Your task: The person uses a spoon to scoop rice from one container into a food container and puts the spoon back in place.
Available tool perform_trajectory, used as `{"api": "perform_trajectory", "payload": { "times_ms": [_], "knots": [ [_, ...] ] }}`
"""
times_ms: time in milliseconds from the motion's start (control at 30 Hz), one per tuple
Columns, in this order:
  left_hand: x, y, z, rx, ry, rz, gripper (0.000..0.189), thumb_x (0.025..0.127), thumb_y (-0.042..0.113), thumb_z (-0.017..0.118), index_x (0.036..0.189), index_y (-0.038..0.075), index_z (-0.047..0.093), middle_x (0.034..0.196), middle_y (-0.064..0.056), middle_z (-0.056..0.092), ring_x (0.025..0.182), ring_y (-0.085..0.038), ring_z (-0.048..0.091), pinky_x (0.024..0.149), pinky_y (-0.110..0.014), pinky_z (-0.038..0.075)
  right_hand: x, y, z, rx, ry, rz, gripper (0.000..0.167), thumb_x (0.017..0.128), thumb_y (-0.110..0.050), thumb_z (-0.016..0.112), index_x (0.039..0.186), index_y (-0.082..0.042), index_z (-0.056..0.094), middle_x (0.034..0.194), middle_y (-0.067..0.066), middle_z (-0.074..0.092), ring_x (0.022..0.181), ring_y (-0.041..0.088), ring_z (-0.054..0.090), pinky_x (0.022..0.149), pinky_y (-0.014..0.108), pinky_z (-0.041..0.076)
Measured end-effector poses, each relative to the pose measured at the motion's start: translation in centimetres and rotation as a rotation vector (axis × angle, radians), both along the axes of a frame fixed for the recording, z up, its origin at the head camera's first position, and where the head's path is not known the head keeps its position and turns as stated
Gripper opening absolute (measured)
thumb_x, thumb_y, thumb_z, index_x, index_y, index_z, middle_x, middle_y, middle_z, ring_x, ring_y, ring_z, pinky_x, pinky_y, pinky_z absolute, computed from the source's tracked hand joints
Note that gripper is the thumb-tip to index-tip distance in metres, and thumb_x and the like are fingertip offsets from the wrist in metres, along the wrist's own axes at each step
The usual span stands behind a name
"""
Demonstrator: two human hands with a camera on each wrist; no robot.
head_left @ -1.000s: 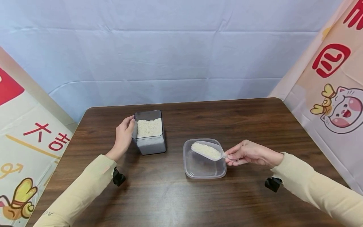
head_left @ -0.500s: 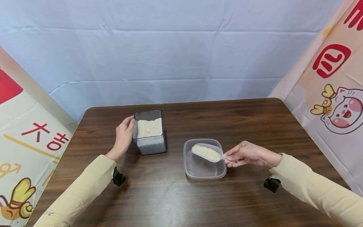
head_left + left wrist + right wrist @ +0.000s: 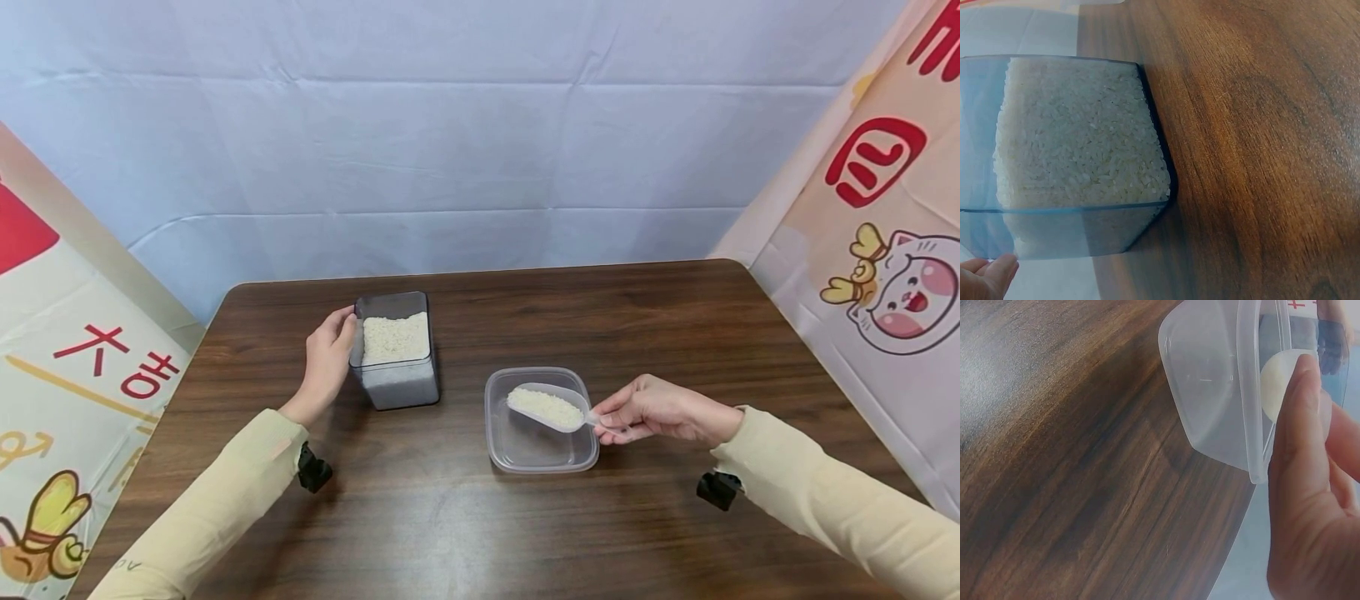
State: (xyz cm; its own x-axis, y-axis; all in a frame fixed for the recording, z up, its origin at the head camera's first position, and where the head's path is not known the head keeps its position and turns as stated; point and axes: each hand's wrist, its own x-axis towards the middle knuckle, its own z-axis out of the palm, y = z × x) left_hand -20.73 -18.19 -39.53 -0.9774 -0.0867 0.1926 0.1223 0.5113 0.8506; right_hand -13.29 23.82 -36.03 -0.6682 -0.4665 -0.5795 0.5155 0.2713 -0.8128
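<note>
On the left of the table, a dark see-through rice bin [image 3: 397,385] holds white rice [image 3: 396,339]. My left hand [image 3: 327,350] grips its left wall at the rim, thumb toward me. The left wrist view shows the thumb tip [image 3: 1002,269] at the rim, most of the hand out of frame. My right hand [image 3: 660,408] pinches the handle of a clear plastic scoop [image 3: 573,423] heaped with rice. The scoop is over a clear square food container [image 3: 504,450], whose visible floor is bare. In the right wrist view my fingers [image 3: 1300,444] hide much of the scoop.
Both things stand on a dark wood-grain table [image 3: 450,533], with a gap between them. A pale cloth backdrop [image 3: 480,167] hangs behind the far edge. Printed banners [image 3: 892,275] flank the table on both sides. Each sleeve cuff carries a small black camera [image 3: 313,468].
My right hand and the rice-filled scoop have shifted slightly down and toward me over the food container. The left hand and the rice bin have stayed put.
</note>
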Motion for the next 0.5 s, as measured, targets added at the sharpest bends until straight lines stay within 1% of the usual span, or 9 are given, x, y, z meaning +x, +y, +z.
{"api": "perform_trajectory", "payload": {
  "times_ms": [33, 167, 267, 333, 400, 500],
  "knots": [
    [0.02, -0.01, 0.02, 0.001, -0.002, -0.001, 0.044, 0.099, 0.030, 0.035, 0.129, 0.000, 0.048, 0.085, -0.018, 0.050, 0.079, -0.024, 0.044, 0.071, -0.032, 0.034, 0.01, -0.02, 0.01, 0.001, -0.001, -0.001, 0.031, 0.085, 0.003, 0.058, 0.112, 0.018, 0.053, 0.083, 0.014, 0.067, 0.075, 0.014, 0.064, 0.071, 0.028, 0.051],
    [0.10, -0.04, 0.10, 0.009, 0.008, -0.006, 0.046, 0.098, 0.032, 0.036, 0.128, -0.001, 0.048, 0.102, -0.018, 0.055, 0.088, -0.025, 0.045, 0.075, -0.034, 0.034, 0.06, -0.05, 0.05, 0.008, 0.001, 0.000, 0.031, 0.085, 0.004, 0.057, 0.111, 0.018, 0.053, 0.082, 0.014, 0.067, 0.075, 0.014, 0.064, 0.071, 0.027, 0.051],
    [0.26, -0.01, 0.15, 0.012, 0.026, -0.008, 0.048, 0.098, 0.033, 0.036, 0.128, -0.003, 0.048, 0.101, -0.018, 0.056, 0.087, -0.025, 0.045, 0.073, -0.033, 0.034, 0.09, -0.05, 0.07, 0.013, 0.000, -0.001, 0.030, 0.085, 0.004, 0.057, 0.111, 0.018, 0.053, 0.082, 0.014, 0.067, 0.075, 0.014, 0.064, 0.070, 0.026, 0.051],
    [0.34, 0.01, 0.18, 0.013, 0.029, -0.011, 0.049, 0.098, 0.034, 0.036, 0.128, -0.003, 0.048, 0.098, -0.018, 0.055, 0.085, -0.024, 0.045, 0.072, -0.033, 0.034, 0.10, -0.04, 0.07, 0.015, 0.002, -0.001, 0.031, 0.085, 0.004, 0.057, 0.111, 0.018, 0.053, 0.082, 0.014, 0.067, 0.075, 0.014, 0.064, 0.070, 0.026, 0.051],
    [0.33, 0.01, 0.19, 0.011, 0.026, -0.011, 0.048, 0.098, 0.033, 0.036, 0.128, -0.002, 0.048, 0.101, -0.018, 0.056, 0.087, -0.024, 0.046, 0.073, -0.034, 0.035, 0.12, -0.05, 0.06, 0.016, 0.002, -0.003, 0.031, 0.084, 0.004, 0.057, 0.111, 0.019, 0.053, 0.082, 0.014, 0.067, 0.075, 0.014, 0.064, 0.070, 0.026, 0.051],
    [0.18, -0.04, 0.17, 0.008, 0.011, -0.010, 0.046, 0.098, 0.031, 0.037, 0.128, -0.001, 0.048, 0.114, -0.019, 0.056, 0.095, -0.025, 0.049, 0.079, -0.038, 0.037, 0.18, -0.05, 0.08, 0.018, 0.004, -0.004, 0.032, 0.084, 0.004, 0.057, 0.112, 0.019, 0.052, 0.082, 0.014, 0.067, 0.075, 0.014, 0.064, 0.070, 0.026, 0.051]
  ]
}}
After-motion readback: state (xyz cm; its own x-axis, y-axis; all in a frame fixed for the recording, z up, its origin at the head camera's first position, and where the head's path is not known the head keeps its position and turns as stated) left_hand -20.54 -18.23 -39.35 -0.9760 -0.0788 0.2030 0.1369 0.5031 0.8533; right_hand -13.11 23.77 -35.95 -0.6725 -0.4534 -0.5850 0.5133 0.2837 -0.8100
